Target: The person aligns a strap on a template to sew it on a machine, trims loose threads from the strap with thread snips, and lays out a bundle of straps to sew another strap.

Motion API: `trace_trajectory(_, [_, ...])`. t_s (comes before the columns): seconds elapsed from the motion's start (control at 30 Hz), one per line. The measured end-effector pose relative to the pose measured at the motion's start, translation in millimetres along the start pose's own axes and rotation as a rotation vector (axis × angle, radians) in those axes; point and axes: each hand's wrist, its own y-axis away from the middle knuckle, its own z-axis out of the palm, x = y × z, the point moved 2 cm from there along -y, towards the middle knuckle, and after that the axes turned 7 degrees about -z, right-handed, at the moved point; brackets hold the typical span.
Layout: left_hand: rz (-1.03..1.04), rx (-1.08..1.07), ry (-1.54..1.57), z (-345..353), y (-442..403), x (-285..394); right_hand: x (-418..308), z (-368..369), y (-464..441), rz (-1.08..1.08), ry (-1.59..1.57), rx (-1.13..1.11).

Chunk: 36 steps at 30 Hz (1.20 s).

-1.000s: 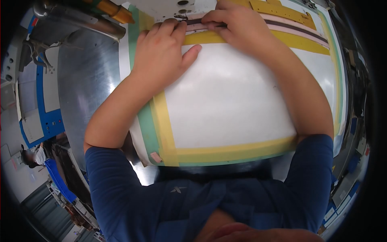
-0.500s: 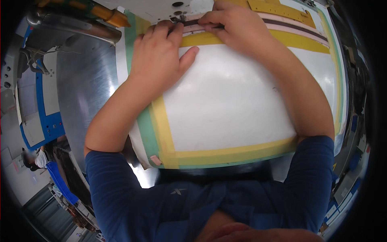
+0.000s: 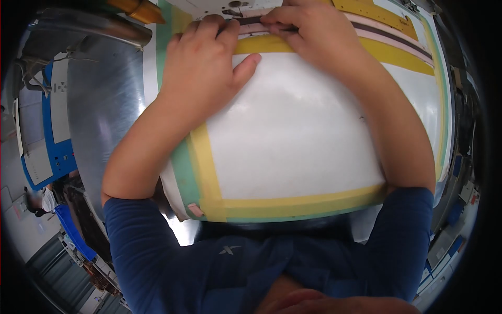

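Note:
A narrow dark brown strip (image 3: 250,21) runs across the far part of a white padded board, bordered by pale pink bands (image 3: 413,51). My left hand (image 3: 204,68) rests palm down, its fingertips at the strip's left end and its thumb spread away over the white surface (image 3: 293,125). Just to the right, my right hand (image 3: 319,34) is closed, thumb and fingers pinching the strip. The fingertips of both hands partly hide it. Nearer me, a mustard-yellow band (image 3: 400,60) lies alongside the strip.
Beyond the right hand lies a yellow perforated bar (image 3: 374,14). Yellow and green tape (image 3: 180,162) edges the board, with a small pink tab (image 3: 195,210) at the near left corner. A metal cylinder (image 3: 99,30) juts in at upper left over a shiny metal surface (image 3: 104,99).
The view has shifted slightly. My right hand is a little farther right from the left hand, with more of the dark strip showing between them. The left hand keeps its pose.

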Motion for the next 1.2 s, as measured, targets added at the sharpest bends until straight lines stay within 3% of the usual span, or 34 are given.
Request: trace_trajectory(1.2, [0.013,-0.001,-0.036,-0.8,-4.5,6.0,-1.7,8.7,3.4,-0.001,0.068,0.081])
